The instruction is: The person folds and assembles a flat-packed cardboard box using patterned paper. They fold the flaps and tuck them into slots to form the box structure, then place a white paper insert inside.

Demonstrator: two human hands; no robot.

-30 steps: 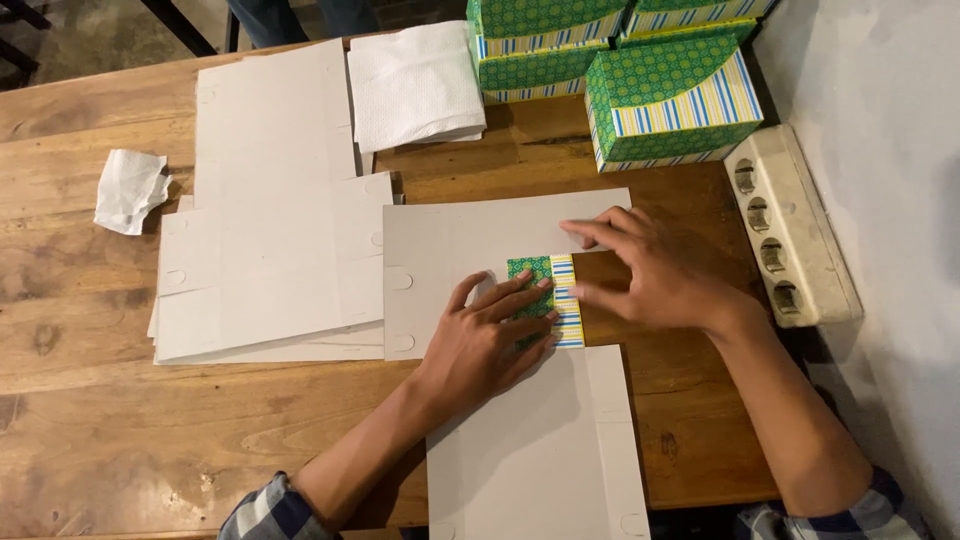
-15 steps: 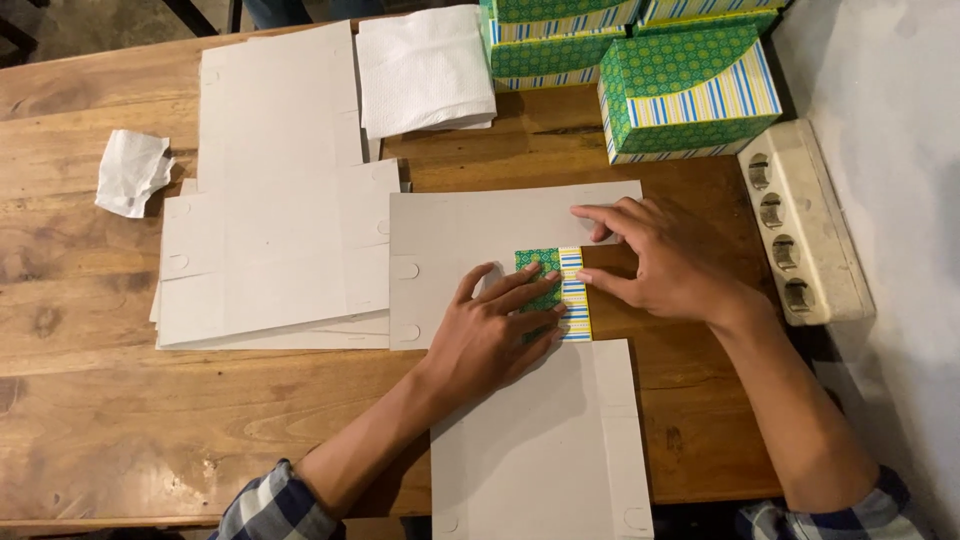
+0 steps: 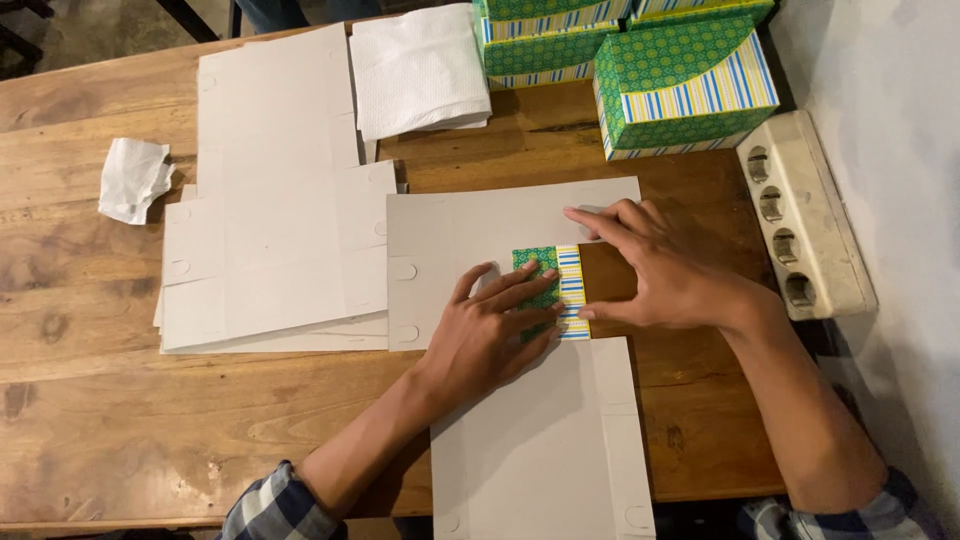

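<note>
Left hand point(image 3: 495, 325) fingers spread flat on patterned flap point(image 3: 555, 290), right hand point(image 3: 665, 275) fingers pressing its edge

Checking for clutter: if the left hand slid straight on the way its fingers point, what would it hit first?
Probably the right hand: the left hand points up-right across the folded patterned flap, which the right hand's fingers hold.

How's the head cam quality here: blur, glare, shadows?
Head view: sharp overall, no motion blur on the left hand or right hand; warm, even light with soft shadows under both hands on the flat cardboard sheet; no glare; the white wall is bright but not blown out; corners slightly darker.
</note>
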